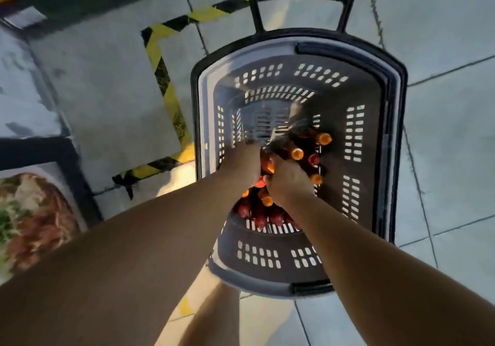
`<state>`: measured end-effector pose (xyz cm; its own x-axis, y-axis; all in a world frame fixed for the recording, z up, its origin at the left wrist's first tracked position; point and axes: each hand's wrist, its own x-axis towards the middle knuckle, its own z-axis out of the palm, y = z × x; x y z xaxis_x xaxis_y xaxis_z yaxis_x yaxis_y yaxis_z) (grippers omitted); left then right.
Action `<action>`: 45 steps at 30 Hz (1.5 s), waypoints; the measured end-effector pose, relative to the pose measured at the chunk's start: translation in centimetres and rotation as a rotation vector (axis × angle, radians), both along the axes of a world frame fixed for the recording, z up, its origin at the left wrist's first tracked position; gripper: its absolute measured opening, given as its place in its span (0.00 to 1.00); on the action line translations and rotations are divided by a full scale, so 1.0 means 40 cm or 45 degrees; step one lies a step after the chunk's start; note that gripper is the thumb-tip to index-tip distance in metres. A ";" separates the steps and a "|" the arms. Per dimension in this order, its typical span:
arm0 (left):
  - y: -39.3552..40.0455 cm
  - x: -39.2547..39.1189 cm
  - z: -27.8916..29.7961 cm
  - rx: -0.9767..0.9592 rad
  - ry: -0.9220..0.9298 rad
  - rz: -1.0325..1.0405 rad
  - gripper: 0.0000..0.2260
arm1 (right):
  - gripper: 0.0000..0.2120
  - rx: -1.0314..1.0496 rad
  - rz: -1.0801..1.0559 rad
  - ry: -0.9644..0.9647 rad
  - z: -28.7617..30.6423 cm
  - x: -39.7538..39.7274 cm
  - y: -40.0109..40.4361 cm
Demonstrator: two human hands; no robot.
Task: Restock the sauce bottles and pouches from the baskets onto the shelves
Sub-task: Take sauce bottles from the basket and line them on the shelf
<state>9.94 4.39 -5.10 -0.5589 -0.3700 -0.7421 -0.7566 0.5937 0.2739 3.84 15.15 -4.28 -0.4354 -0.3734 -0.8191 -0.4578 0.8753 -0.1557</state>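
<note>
Sauce bottles (pixel 297 155) lie in a heap at the bottom of the gray basket (pixel 300 286), orange & red caps up. Left hand (pixel 242 162) is down among them, fingers curled, but can't tell what it holds. Right hand (pixel 289 182) is curled round a bottle neck w/ an orange cap. Basket walls stand all round both hands. Basket sits on the tile floor (pixel 107 91), black handle (pixel 301 0) at the far end. Yellow-black tape (pixel 163 78) runs just beside it. A food picture (pixel 34 211) is at far left.
</note>
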 end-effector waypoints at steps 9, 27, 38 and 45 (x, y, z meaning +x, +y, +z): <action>0.013 -0.014 -0.117 -0.022 0.085 0.147 0.16 | 0.18 -0.112 0.003 0.175 -0.132 0.001 0.019; 0.056 0.212 0.299 0.123 0.624 0.649 0.10 | 0.10 -0.694 -0.691 0.238 0.278 0.081 0.215; 0.229 0.552 0.784 0.080 0.849 0.785 0.09 | 0.14 -0.880 -0.756 0.505 0.804 0.301 0.480; 0.414 0.888 1.130 0.098 0.876 0.811 0.15 | 0.14 -1.201 -0.782 0.556 1.154 0.549 0.698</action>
<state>45.45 20.97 40.11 -0.5930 -0.7207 -0.3591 -0.5902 0.0857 0.8027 25.80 43.09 41.87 -0.9224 -0.3789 -0.0750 -0.1787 0.5908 -0.7867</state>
